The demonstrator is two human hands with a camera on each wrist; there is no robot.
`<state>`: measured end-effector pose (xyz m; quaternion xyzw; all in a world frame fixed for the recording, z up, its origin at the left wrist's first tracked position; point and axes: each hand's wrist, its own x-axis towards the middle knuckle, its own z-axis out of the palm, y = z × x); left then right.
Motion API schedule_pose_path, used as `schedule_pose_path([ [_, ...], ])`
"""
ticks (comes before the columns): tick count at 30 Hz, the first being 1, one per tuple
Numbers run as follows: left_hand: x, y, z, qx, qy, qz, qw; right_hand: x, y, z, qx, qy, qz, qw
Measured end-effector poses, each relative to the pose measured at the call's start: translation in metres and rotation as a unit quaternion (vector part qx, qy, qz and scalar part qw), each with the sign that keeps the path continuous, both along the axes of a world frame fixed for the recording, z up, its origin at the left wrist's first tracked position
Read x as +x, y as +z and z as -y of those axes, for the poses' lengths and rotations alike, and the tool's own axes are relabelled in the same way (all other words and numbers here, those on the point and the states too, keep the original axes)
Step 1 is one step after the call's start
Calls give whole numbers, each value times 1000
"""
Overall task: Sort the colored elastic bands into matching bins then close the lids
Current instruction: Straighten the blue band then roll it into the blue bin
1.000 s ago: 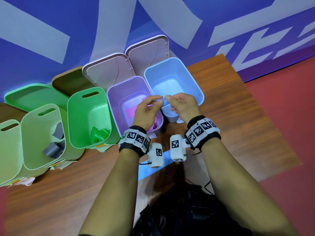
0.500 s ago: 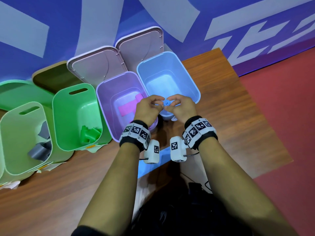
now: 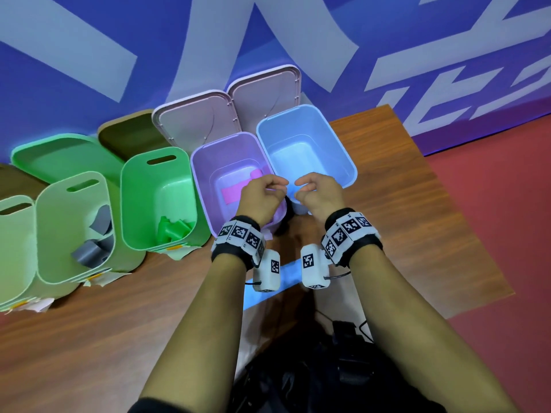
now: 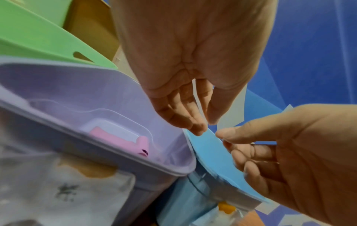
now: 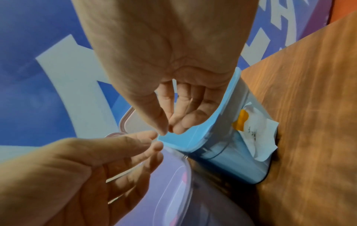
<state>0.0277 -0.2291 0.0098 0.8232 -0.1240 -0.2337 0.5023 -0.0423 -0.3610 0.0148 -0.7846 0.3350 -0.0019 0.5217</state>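
Both hands are being held side by side, a little apart, over the near rims where the purple bin [image 3: 202, 186] and the blue bin [image 3: 348, 162] are standing pressed together on the surface [image 3: 402, 219]. The left hand [image 3: 262, 198] and the right hand [image 3: 319, 198] are each being kept curled, thumb tip brought against fingertips as if pinching. No band is being shown between them in any view, so whether anything is gripped cannot be told.

The blue bin is lying directly ahead of and below the right hand, which is judged the nearer one. Its mouth is facing up and its long axis is running away from the person towards the wall. Its lid [image 3: 268, 90] is being left upright behind it. A pink band [image 3: 235, 192] is lying flat in the purple bin, under the left hand.
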Motion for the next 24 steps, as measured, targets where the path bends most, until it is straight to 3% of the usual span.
schedule_pose_path([
  [6, -14, 12, -50, 26, 39, 49, 998, 0, 18, -45, -34, 86, 9, 996],
  [11, -35, 0, -111, 46, 103, 33, 993, -2, 16, -98, -38, 183, 6, 982],
  [24, -102, -39, -235, 171, 173, -36, 969, -27, -46, -217, 7, 335, -63, 940],
])
